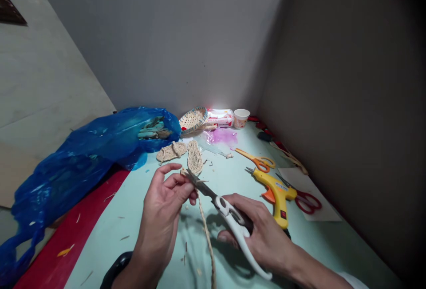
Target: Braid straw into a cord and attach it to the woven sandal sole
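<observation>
Braided cord point(207, 233) runs from the bottom edge of the frame up to its lower centre, where the left hand point(166, 200) pinches it near the upper end, thumb against curled fingers. The right hand point(262, 224), lower right of centre, is wrapped around white-handled scissors point(234, 227), their blades pointing up and left, right at the left hand's fingertips and the cord's end; whether the blades touch the cord I cannot tell. Just above the hands lie a coiled straw sole point(195, 158) and, to its left, a small straw slipper point(171, 152) with a strap across it. Right of centre are orange-handled scissors point(251, 158), a yellow glue gun point(279, 195) and red-handled scissors point(309, 212), these last lying partly over a white sheet point(328, 215). Along the wall at mid-frame stand a woven basket point(193, 119), tilted, a pink-and-white packet point(222, 118) and a paper cup point(240, 121). A blue plastic bag point(96, 140) sprawls across the left.
</observation>
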Action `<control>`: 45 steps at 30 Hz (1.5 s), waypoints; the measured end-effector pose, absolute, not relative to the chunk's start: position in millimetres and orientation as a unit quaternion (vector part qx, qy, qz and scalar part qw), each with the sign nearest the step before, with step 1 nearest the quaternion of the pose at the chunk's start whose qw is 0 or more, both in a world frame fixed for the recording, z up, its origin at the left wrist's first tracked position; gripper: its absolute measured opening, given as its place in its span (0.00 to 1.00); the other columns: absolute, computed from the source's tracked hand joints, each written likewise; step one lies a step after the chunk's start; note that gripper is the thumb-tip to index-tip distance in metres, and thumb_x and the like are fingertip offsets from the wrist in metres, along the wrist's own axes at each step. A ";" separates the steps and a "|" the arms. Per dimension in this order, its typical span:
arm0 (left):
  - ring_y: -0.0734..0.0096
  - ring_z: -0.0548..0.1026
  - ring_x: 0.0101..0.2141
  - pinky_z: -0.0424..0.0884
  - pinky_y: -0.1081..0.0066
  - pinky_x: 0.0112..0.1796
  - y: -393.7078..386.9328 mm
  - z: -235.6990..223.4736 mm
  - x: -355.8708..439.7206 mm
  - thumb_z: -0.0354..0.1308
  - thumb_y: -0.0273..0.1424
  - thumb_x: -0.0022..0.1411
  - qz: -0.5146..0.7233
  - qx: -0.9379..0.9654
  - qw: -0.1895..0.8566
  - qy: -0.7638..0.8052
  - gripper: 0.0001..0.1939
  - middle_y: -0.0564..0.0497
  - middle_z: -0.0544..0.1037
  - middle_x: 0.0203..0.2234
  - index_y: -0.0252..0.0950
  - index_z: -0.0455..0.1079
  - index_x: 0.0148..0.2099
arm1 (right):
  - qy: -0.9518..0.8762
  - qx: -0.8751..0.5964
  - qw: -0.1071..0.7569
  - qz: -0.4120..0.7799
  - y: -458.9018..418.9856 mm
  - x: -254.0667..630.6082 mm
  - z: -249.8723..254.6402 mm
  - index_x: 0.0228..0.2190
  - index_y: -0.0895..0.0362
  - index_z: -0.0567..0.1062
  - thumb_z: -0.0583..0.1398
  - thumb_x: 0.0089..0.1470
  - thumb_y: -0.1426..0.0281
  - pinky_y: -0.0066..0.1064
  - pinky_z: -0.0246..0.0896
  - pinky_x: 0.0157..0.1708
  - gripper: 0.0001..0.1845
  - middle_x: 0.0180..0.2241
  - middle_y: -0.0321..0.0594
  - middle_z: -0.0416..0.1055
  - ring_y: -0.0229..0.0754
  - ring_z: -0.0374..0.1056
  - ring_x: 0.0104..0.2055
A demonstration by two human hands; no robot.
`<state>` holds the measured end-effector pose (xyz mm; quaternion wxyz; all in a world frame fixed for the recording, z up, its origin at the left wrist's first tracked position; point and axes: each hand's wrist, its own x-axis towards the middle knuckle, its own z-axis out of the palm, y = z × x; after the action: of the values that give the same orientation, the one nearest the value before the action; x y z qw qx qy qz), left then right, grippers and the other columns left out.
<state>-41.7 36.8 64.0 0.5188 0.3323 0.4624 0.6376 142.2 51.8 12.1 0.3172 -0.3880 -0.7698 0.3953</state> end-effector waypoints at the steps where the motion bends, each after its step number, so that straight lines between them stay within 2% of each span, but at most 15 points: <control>1: 0.77 0.71 0.25 0.67 0.77 0.28 35.9 63.8 -41.3 0.66 0.26 0.54 0.641 0.336 0.503 0.472 0.20 0.58 0.73 0.27 0.41 0.60 0.45 | -0.772 -0.394 0.321 0.383 51.8 142.4 11.1 0.37 0.55 0.73 0.69 0.45 0.63 0.27 0.55 0.29 0.18 0.30 0.35 0.70 0.38 0.61 0.28; 4: 0.75 0.73 0.25 0.68 0.75 0.28 32.8 63.1 -39.5 0.65 0.29 0.55 0.621 0.351 0.496 0.495 0.16 0.57 0.74 0.27 0.40 0.60 0.41 | -0.784 -0.399 0.331 0.342 51.9 144.1 7.3 0.39 0.55 0.72 0.66 0.48 0.68 0.29 0.58 0.32 0.15 0.33 0.38 0.71 0.40 0.64 0.31; 7: 0.73 0.75 0.26 0.69 0.74 0.30 31.2 62.5 -37.9 0.64 0.33 0.56 0.557 0.397 0.521 0.511 0.11 0.54 0.75 0.26 0.37 0.66 0.38 | -0.803 -0.396 0.332 0.298 52.8 147.4 3.3 0.42 0.55 0.71 0.62 0.52 0.72 0.30 0.59 0.33 0.14 0.34 0.41 0.71 0.42 0.66 0.33; 11: 0.73 0.74 0.24 0.69 0.75 0.28 31.9 61.2 -39.6 0.64 0.33 0.56 0.511 0.456 0.475 0.552 0.07 0.53 0.75 0.21 0.35 0.71 0.31 | -0.809 -0.392 0.331 0.286 55.1 151.2 4.6 0.43 0.55 0.71 0.61 0.52 0.73 0.30 0.59 0.33 0.14 0.34 0.40 0.70 0.41 0.66 0.33; 16: 0.71 0.74 0.27 0.69 0.75 0.31 30.0 60.9 -43.1 0.57 0.35 0.61 0.492 0.510 0.416 0.570 0.11 0.52 0.78 0.23 0.36 0.73 0.29 | -0.794 -0.394 0.298 0.356 56.8 151.4 16.4 0.40 0.53 0.73 0.69 0.46 0.65 0.27 0.58 0.31 0.18 0.32 0.35 0.71 0.38 0.65 0.31; 19: 0.70 0.74 0.28 0.69 0.75 0.31 27.2 61.3 -43.0 0.55 0.34 0.63 0.485 0.527 0.413 0.562 0.10 0.53 0.77 0.24 0.37 0.73 0.31 | -0.806 -0.386 0.287 0.344 56.9 152.6 17.7 0.41 0.53 0.72 0.68 0.47 0.64 0.28 0.58 0.32 0.19 0.33 0.35 0.70 0.39 0.65 0.33; 21: 0.70 0.73 0.28 0.68 0.75 0.31 25.4 61.1 -42.6 0.55 0.35 0.63 0.487 0.522 0.423 0.558 0.09 0.52 0.77 0.24 0.37 0.73 0.33 | -0.825 -0.378 0.290 0.304 57.0 155.3 14.3 0.44 0.53 0.70 0.64 0.52 0.66 0.29 0.58 0.33 0.17 0.35 0.37 0.69 0.40 0.65 0.33; 23: 0.71 0.73 0.27 0.67 0.75 0.30 24.1 60.0 -42.4 0.55 0.34 0.63 0.492 0.515 0.438 0.549 0.09 0.53 0.77 0.24 0.38 0.73 0.34 | -0.844 -0.379 0.291 0.244 57.5 159.0 9.3 0.49 0.53 0.67 0.60 0.52 0.71 0.31 0.58 0.33 0.22 0.38 0.39 0.69 0.41 0.65 0.34; 26: 0.71 0.72 0.27 0.66 0.75 0.30 23.4 56.9 -42.5 0.55 0.34 0.63 0.505 0.510 0.463 0.520 0.08 0.53 0.76 0.24 0.38 0.74 0.35 | -0.859 -0.388 0.293 0.163 58.8 163.8 3.0 0.54 0.52 0.63 0.58 0.44 0.77 0.33 0.57 0.33 0.33 0.42 0.41 0.68 0.43 0.66 0.36; 30: 0.73 0.70 0.24 0.63 0.74 0.27 23.5 52.1 -42.5 0.56 0.34 0.63 0.506 0.496 0.496 0.502 0.08 0.54 0.73 0.22 0.38 0.73 0.35 | -0.860 -0.391 0.297 0.135 60.5 165.8 1.2 0.55 0.51 0.61 0.55 0.37 0.79 0.34 0.60 0.35 0.39 0.43 0.41 0.68 0.45 0.67 0.37; 45: 0.73 0.64 0.23 0.58 0.71 0.27 21.5 55.5 -43.3 0.52 0.37 0.65 0.457 0.563 0.416 0.550 0.17 0.54 0.67 0.19 0.37 0.68 0.25 | -0.870 -0.372 0.323 -0.009 60.7 166.1 -0.1 0.55 0.58 0.60 0.52 0.37 0.78 0.33 0.62 0.30 0.39 0.41 0.45 0.71 0.46 0.70 0.34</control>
<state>-43.3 21.5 55.5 0.4156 0.5626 0.5497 0.4567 166.1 60.7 -0.1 0.3226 -0.3723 -0.8702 -0.0088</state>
